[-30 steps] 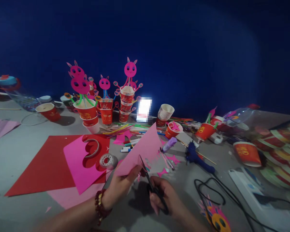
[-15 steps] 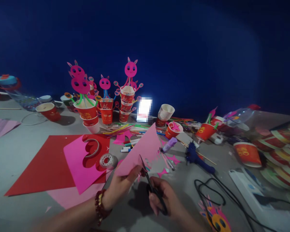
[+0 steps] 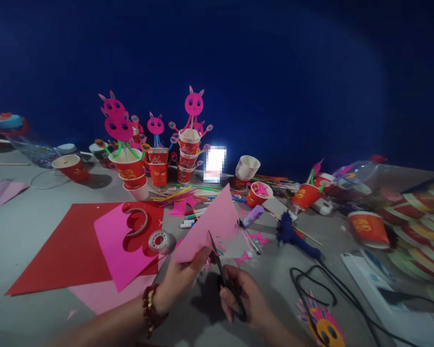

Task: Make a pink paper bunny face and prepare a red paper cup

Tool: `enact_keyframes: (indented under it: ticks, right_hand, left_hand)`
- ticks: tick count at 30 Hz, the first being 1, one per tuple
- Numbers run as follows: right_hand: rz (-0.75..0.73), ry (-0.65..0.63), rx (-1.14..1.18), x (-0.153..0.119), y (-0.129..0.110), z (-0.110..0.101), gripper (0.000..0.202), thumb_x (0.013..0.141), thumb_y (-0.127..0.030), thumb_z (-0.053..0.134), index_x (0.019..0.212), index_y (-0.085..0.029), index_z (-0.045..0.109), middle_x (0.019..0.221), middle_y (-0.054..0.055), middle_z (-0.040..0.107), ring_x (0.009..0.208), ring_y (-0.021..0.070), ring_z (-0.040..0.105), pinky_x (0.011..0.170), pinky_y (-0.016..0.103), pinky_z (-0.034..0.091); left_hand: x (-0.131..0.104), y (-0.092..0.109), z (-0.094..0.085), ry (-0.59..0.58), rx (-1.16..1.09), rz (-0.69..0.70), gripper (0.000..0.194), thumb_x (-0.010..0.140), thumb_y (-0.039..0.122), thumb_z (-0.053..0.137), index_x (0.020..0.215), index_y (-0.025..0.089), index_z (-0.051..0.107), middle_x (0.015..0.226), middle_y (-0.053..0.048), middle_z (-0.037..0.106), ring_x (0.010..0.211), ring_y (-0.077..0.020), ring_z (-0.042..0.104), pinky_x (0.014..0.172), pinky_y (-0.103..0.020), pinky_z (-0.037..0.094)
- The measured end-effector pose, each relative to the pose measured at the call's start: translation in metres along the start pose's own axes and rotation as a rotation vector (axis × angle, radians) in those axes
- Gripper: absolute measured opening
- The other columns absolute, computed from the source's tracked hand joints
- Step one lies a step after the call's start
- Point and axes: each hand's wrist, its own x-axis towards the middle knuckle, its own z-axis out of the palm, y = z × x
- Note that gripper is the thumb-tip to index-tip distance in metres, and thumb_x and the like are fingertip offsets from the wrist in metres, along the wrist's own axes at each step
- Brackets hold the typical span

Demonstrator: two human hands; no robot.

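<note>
The light pink paper [image 3: 211,224] is gripped at its lower edge by the left hand [image 3: 183,277], with the thumb laid on its near face. The sheet is held raised and slanted above the table [image 3: 25,241], in front of the markers [image 3: 188,224]. The black-handled scissors [image 3: 224,277] are gripped by the right hand [image 3: 244,294], with the fingers closed about the handles. The blades are directed up and away at the paper's lower part, close to the left fingertips; how far they are parted cannot be told. A dark red bead bracelet [image 3: 151,308] is worn on the left wrist.

To the left, a magenta sheet [image 3: 110,246] with curved cut-outs is laid over a red sheet [image 3: 58,250]. A roll of clear tape [image 3: 159,241] is placed at their right side. To the right of the raised paper, a purple glue stick [image 3: 253,216] is noted near pink scraps [image 3: 243,259], and a blue glue gun [image 3: 292,236] is found farther right. At the rear, pink paper figures [image 3: 194,104] are mounted on red paper cups [image 3: 159,173]. A stack of cups [image 3: 248,167] is located right of a bright, pixelated screen [image 3: 214,164].
</note>
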Motion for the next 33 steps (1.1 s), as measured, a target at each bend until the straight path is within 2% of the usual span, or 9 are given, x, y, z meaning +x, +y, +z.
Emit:
enact_keyframes:
  ticks: [4, 8, 15, 19, 23, 27, 30, 31, 33]
  right_hand:
    - [0.005, 0.006, 0.008, -0.002, -0.001, 0.001, 0.067, 0.059, -0.079, 0.076, 0.075, -0.024, 0.040, 0.048, -0.013, 0.036, 0.034, 0.0052, 0.037, 0.037, 0.018, 0.029]
    - [-0.015, -0.006, -0.008, -0.002, -0.002, 0.002, 0.064, 0.065, -0.076, 0.074, 0.072, -0.024, 0.038, 0.047, -0.013, 0.034, 0.034, 0.0049, 0.036, 0.037, 0.018, 0.029]
    - [-0.015, 0.032, -0.036, -0.002, -0.001, 0.003, 0.064, 0.068, -0.077, 0.071, 0.071, -0.024, 0.036, 0.047, -0.015, 0.030, 0.033, 0.0043, 0.034, 0.036, 0.018, 0.028]
    - [-0.012, 0.024, -0.104, -0.005, -0.008, 0.001, 0.063, 0.070, -0.079, 0.067, 0.070, -0.024, 0.037, 0.046, -0.014, 0.032, 0.035, 0.0051, 0.039, 0.038, 0.018, 0.025]
    - [0.079, -0.017, -0.191, -0.015, -0.023, -0.002, 0.061, 0.071, -0.079, 0.065, 0.077, -0.022, 0.042, 0.045, -0.012, 0.045, 0.036, 0.0059, 0.040, 0.039, 0.018, 0.022]
    - [0.138, -0.030, -0.228, -0.036, -0.031, -0.010, 0.050, 0.071, -0.063, 0.072, 0.075, -0.023, 0.042, 0.054, -0.010, 0.048, 0.042, 0.0074, 0.049, 0.045, 0.019, 0.032]
    - [0.163, 0.072, -0.324, -0.054, -0.032, -0.024, 0.036, 0.069, -0.039, 0.077, 0.072, -0.022, 0.045, 0.062, -0.007, 0.051, 0.053, 0.0096, 0.052, 0.052, 0.020, 0.041]
    - [0.141, 0.128, -0.369, -0.059, -0.033, -0.030, 0.033, 0.068, -0.033, 0.077, 0.070, -0.022, 0.047, 0.063, -0.007, 0.052, 0.056, 0.0099, 0.051, 0.052, 0.019, 0.040]
    - [0.105, 0.150, -0.436, -0.066, -0.035, -0.040, 0.030, 0.066, -0.027, 0.078, 0.068, -0.022, 0.048, 0.063, -0.006, 0.053, 0.058, 0.0112, 0.051, 0.051, 0.020, 0.040]
  left_hand:
    - [0.000, -0.002, -0.001, 0.025, 0.016, 0.000, 0.036, 0.081, 0.052, 0.068, 0.081, 0.017, 0.076, 0.081, -0.006, 0.078, 0.076, -0.0227, 0.071, 0.073, -0.030, 0.061]
    - [0.001, -0.002, -0.001, 0.043, 0.014, 0.008, 0.030, 0.081, 0.047, 0.069, 0.080, 0.017, 0.074, 0.079, -0.005, 0.077, 0.073, -0.0217, 0.071, 0.069, -0.029, 0.060]
    - [0.003, 0.007, 0.002, 0.029, 0.008, 0.001, 0.030, 0.080, 0.046, 0.067, 0.078, 0.017, 0.071, 0.075, -0.005, 0.076, 0.069, -0.0209, 0.069, 0.067, -0.030, 0.060]
    - [0.004, 0.012, 0.004, 0.025, -0.024, -0.001, 0.030, 0.078, 0.046, 0.069, 0.081, 0.017, 0.073, 0.086, -0.007, 0.078, 0.078, -0.0225, 0.071, 0.074, -0.030, 0.060]
    - [0.005, 0.011, 0.003, 0.006, -0.045, -0.046, 0.030, 0.078, 0.047, 0.069, 0.075, 0.018, 0.072, 0.076, -0.005, 0.076, 0.073, -0.0222, 0.070, 0.072, -0.030, 0.059]
    - [0.006, 0.002, 0.002, -0.020, -0.133, -0.067, 0.031, 0.078, 0.048, 0.072, 0.076, 0.017, 0.072, 0.074, -0.006, 0.075, 0.070, -0.0219, 0.067, 0.069, -0.031, 0.057]
    - [0.007, -0.008, 0.003, -0.115, -0.267, -0.085, 0.031, 0.081, 0.048, 0.071, 0.077, 0.017, 0.071, 0.073, -0.005, 0.073, 0.068, -0.0209, 0.066, 0.067, -0.030, 0.055]
    - [0.007, -0.011, 0.003, -0.156, -0.316, -0.102, 0.029, 0.081, 0.047, 0.071, 0.077, 0.018, 0.072, 0.073, -0.005, 0.073, 0.068, -0.0208, 0.066, 0.068, -0.030, 0.054]
    - [0.006, -0.016, 0.003, -0.228, -0.375, -0.150, 0.027, 0.080, 0.045, 0.072, 0.075, 0.019, 0.073, 0.073, -0.005, 0.072, 0.069, -0.0206, 0.066, 0.069, -0.030, 0.053]
